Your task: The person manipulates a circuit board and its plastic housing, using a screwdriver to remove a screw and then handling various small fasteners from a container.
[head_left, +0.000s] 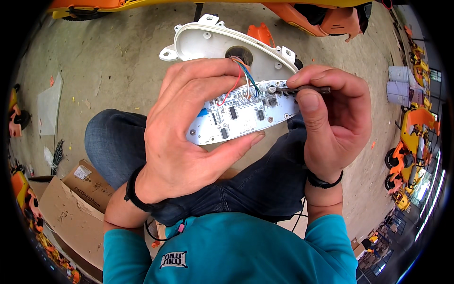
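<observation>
A long white circuit board [246,120] with chips and small parts is gripped in my left hand [177,123]: fingers over its far edge, thumb along its near edge. Between thumb and fingertips, my right hand [336,109] pinches a thin dark metal tool [318,88]. That tool's tip lies over the right part of the board, close to a small round component [271,89]. Thin coloured wires [249,75] run from the board to the round hole in a white plastic housing [198,40] just beyond. The board and my hands partly cover the housing's near side.
An opened cardboard box [71,203] stands at the lower left. A white sheet [50,106] and a dark cable bundle [57,154] lie on the concrete floor. Yellow-orange vehicle bodywork [326,19] spans the far edge. At right are pale buckets [398,92] and several small orange vehicles [411,142].
</observation>
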